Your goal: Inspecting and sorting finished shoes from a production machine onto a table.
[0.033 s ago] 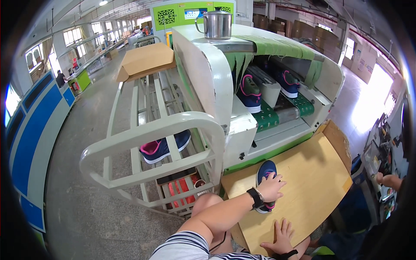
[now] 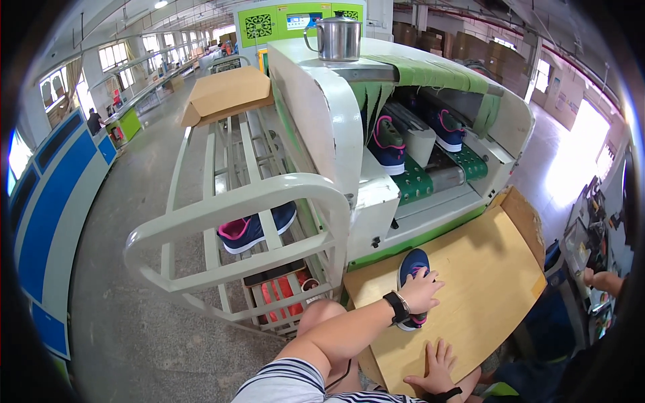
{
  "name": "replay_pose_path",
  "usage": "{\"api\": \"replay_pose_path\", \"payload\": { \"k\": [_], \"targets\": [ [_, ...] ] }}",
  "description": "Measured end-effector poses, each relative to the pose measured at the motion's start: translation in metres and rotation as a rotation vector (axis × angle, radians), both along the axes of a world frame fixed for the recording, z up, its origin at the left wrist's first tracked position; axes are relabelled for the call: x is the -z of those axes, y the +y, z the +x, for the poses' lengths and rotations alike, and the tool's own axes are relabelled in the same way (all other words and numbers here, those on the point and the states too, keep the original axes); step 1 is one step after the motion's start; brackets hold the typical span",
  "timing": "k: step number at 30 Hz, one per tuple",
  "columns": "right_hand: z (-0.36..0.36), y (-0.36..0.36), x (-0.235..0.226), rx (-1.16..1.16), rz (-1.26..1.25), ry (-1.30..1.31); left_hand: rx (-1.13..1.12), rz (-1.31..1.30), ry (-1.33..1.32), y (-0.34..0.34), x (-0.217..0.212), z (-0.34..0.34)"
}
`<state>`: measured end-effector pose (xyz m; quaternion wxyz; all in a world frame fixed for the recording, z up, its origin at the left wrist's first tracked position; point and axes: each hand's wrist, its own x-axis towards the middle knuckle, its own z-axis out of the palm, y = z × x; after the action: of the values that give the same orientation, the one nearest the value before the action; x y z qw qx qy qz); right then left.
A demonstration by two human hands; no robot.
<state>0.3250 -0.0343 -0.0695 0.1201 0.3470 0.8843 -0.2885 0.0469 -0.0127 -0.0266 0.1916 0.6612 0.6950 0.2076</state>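
Note:
My left hand (image 2: 419,293), with a black watch on its wrist, is on a navy sneaker (image 2: 416,260) with pink and purple trim. Its fingers bend across the laces and hide the shoe's middle. The sneaker rests sole down, toe pointing away, on a tan board (image 2: 474,269) in front of a machine. Nearer to me, my right hand (image 2: 438,371) lies flat on that board with fingers spread, holding nothing. Two similar dark shoes, a left one (image 2: 388,149) and a right one (image 2: 449,131), stand on green belts inside the machine's opening.
A white machine (image 2: 316,101) with green cloth strips stands ahead, a metal mug (image 2: 338,39) on top. To its left is a pale metal rack (image 2: 235,201) carrying another navy shoe (image 2: 252,228) and a cardboard piece (image 2: 228,94). Another person's hand (image 2: 605,281) shows at far right.

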Motion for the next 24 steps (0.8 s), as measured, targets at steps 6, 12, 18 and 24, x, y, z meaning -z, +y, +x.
{"api": "replay_pose_path", "payload": {
  "k": [6, 12, 18, 24],
  "targets": [
    [0.0006, 0.0015, 0.0006, -0.002, 0.002, -0.029, -0.002, -0.008, 0.004, -0.0008, -0.0028, 0.0006],
    [-0.0008, -0.0008, -0.0007, 0.008, -0.003, -0.02, -0.017, 0.015, -0.004, -0.0022, -0.0007, 0.0007],
    [0.0016, -0.0006, 0.0019, 0.018, -0.001, -0.008, -0.012, 0.012, 0.01, 0.0001, -0.0004, 0.0017],
    [0.0008, -0.0001, 0.0024, 0.024, -0.007, 0.003, -0.016, 0.019, 0.019, 0.0014, 0.004, 0.0015]
  ]
}}
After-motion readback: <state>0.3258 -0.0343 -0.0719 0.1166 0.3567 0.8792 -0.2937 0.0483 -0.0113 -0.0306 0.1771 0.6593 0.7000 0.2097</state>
